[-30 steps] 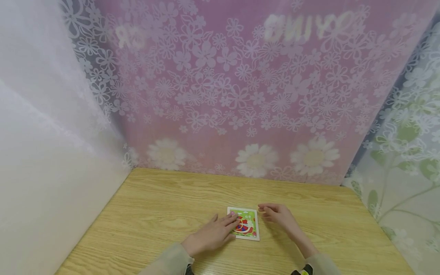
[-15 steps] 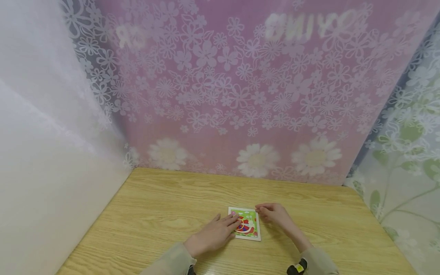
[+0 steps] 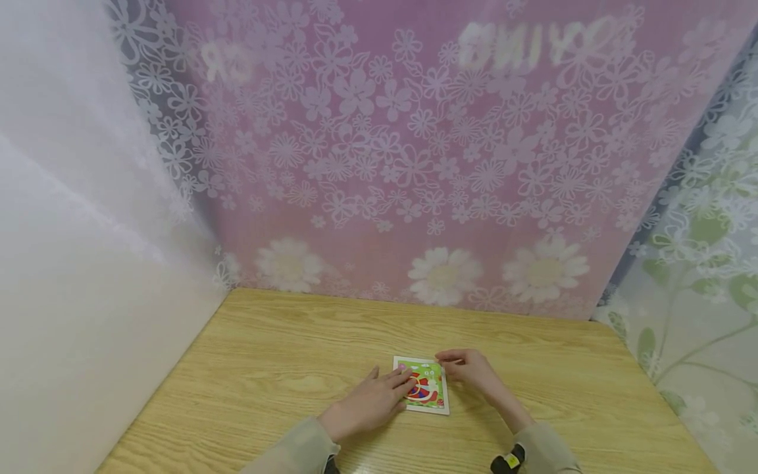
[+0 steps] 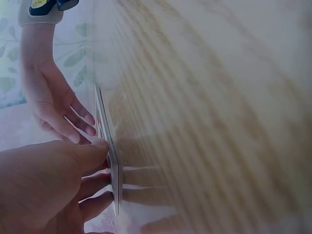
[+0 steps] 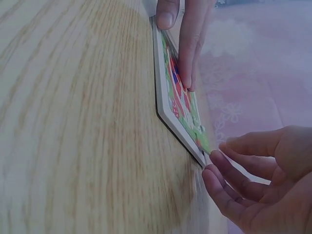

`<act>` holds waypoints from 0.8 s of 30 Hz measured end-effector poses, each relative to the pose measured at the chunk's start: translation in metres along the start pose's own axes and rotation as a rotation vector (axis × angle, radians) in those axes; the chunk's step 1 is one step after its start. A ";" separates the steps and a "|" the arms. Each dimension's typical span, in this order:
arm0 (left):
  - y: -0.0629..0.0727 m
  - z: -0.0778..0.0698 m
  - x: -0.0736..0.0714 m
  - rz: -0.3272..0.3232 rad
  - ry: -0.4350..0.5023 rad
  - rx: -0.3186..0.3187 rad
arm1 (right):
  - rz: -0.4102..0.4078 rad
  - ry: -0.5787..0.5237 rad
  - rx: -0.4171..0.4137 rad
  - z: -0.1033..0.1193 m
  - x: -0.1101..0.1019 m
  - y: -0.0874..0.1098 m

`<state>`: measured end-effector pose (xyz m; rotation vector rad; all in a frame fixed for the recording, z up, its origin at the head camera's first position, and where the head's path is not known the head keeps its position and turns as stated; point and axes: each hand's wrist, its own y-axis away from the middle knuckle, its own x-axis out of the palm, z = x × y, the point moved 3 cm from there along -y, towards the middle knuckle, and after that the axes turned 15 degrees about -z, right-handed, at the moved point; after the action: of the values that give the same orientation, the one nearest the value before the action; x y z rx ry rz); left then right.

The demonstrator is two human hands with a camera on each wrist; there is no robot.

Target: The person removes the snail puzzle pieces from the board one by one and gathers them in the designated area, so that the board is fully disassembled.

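Observation:
A small square picture puzzle (image 3: pixel 431 400) with a white frame lies on the table, showing a red, white and blue snail-like figure on green. My left hand (image 3: pixel 368 403) rests across its left side, fingers fairly straight over the picture. In the right wrist view, the left thumb (image 5: pixel 166 18) sits by the frame's near edge. At the far right corner is my right hand (image 3: pixel 476 372). Its thumb and forefinger pinch a green corner piece (image 5: pixel 203 140), which tilts up from the frame there. The other right fingertips (image 5: pixel 210 176) are close to the frame's outer corner.
The wood-grain table (image 3: pixel 284 342) surrounds the puzzle. A pink flowered curtain (image 3: pixel 367 164) hangs behind the table, a white sheet (image 3: pixel 89 263) at the left, and a leaf-patterned one (image 3: pixel 705 283) at the right. Both wrists carry black devices (image 3: pixel 508 459).
My right hand has moved slightly left, from beside the puzzle onto its far right corner. My left hand stays on the picture, almost unmoved.

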<state>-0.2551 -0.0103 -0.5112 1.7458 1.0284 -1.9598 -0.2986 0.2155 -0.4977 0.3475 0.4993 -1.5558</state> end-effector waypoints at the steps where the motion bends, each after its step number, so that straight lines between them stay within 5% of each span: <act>1: 0.000 0.000 0.000 -0.001 -0.003 0.000 | 0.000 0.023 -0.016 0.000 0.001 -0.001; 8: 0.000 -0.002 -0.006 -0.030 0.028 0.007 | -0.005 0.154 -0.137 0.000 0.006 -0.006; 24: 0.002 -0.006 -0.009 -0.069 -0.013 0.049 | -0.067 0.300 -0.158 0.005 0.014 -0.005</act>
<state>-0.2482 -0.0094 -0.5033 1.7432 1.0583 -2.0520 -0.3039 0.2009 -0.4996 0.4487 0.8695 -1.5247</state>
